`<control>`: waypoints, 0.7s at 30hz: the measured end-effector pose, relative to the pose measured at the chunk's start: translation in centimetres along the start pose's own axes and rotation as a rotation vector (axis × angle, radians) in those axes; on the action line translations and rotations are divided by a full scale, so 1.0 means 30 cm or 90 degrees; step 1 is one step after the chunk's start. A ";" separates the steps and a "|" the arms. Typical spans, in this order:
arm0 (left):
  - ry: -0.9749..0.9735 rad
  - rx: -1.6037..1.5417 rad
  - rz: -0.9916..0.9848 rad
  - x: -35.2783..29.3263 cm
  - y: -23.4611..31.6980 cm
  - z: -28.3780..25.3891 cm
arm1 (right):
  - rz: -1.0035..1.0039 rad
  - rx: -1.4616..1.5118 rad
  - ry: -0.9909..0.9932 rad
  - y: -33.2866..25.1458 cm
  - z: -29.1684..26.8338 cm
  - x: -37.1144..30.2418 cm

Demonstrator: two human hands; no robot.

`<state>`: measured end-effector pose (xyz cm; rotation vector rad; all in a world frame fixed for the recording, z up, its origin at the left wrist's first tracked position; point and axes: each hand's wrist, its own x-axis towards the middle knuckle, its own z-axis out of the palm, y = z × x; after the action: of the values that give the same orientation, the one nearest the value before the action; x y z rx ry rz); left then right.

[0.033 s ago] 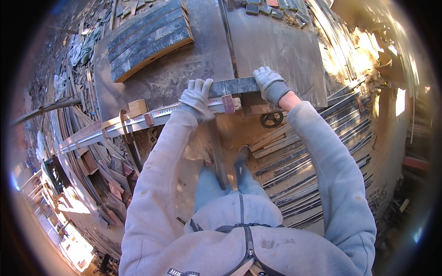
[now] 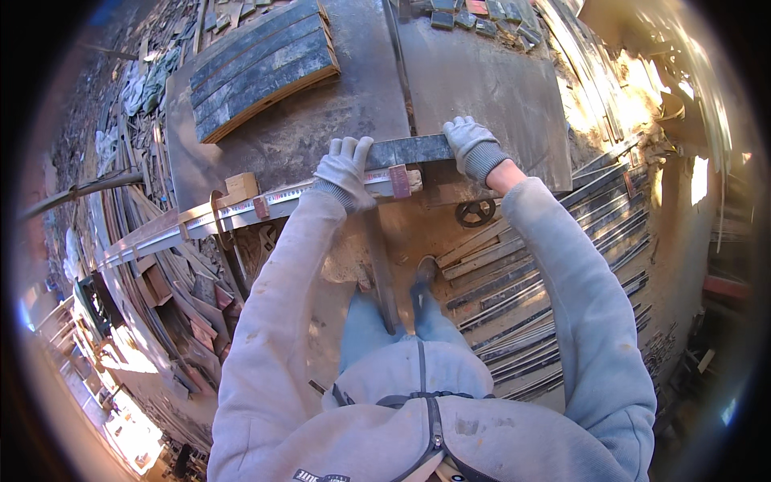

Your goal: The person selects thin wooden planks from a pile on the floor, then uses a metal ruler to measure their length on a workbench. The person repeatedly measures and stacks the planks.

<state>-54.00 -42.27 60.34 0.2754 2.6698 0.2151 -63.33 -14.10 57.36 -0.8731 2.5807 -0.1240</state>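
Note:
A short dark-faced board (image 2: 409, 149) lies crosswise at the near edge of a dusty metal saw table (image 2: 498, 96). My left hand (image 2: 345, 166), in a pale grey work glove, holds its left end, the fingers reaching over the top and slightly apart. At the opposite end my right hand (image 2: 471, 146), gloved alike, is closed round the board with the fingers bent. Both thumbs are mostly hidden. Just under my left wrist runs a long rail with a measuring scale (image 2: 281, 195), bearing reddish clamp pieces. A small wooden block (image 2: 240, 187) sits on the rail.
Several long dark-faced boards (image 2: 265, 68) are stacked on the table's far left. Small offcuts (image 2: 474, 18) lie at its far edge. Below the table is a dark handwheel (image 2: 475, 211). Long strips (image 2: 546, 265) cover the floor at right; scrap wood (image 2: 185, 297) is heaped at left.

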 end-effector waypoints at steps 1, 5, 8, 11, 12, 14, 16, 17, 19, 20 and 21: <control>-0.017 0.013 -0.012 0.002 0.006 -0.009 | 0.011 -0.001 0.005 -0.002 0.001 0.006; 0.012 0.040 -0.018 0.007 0.027 -0.042 | 0.041 -0.032 0.045 -0.001 0.003 0.022; 0.027 0.054 -0.029 0.018 0.029 -0.052 | 0.031 -0.043 0.067 0.008 -0.009 0.040; 0.044 0.063 -0.032 0.021 0.027 -0.040 | 0.017 -0.054 0.033 0.017 -0.021 0.052; 0.044 0.069 -0.030 0.019 0.026 -0.035 | 0.015 -0.057 0.012 0.019 -0.025 0.053; 0.052 0.061 -0.022 0.021 0.023 -0.031 | 0.011 -0.048 0.010 0.024 -0.031 0.053; 0.063 0.057 -0.019 0.019 0.023 -0.029 | 0.003 -0.049 0.016 0.027 -0.035 0.049; 0.067 0.058 -0.021 0.020 0.021 -0.031 | -0.002 -0.048 0.020 0.028 -0.039 0.049; 0.077 0.053 -0.016 0.015 0.022 -0.033 | -0.005 -0.049 0.035 0.024 -0.042 0.044; 0.077 0.042 -0.014 0.016 0.022 -0.034 | -0.007 -0.049 0.036 0.022 -0.044 0.044; 0.079 0.030 -0.011 0.013 0.021 -0.034 | -0.001 -0.062 0.023 0.020 -0.045 0.042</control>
<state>-54.71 -41.67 61.21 0.2626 2.8012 0.1684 -65.12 -14.44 58.01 -0.9156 2.6390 -0.0152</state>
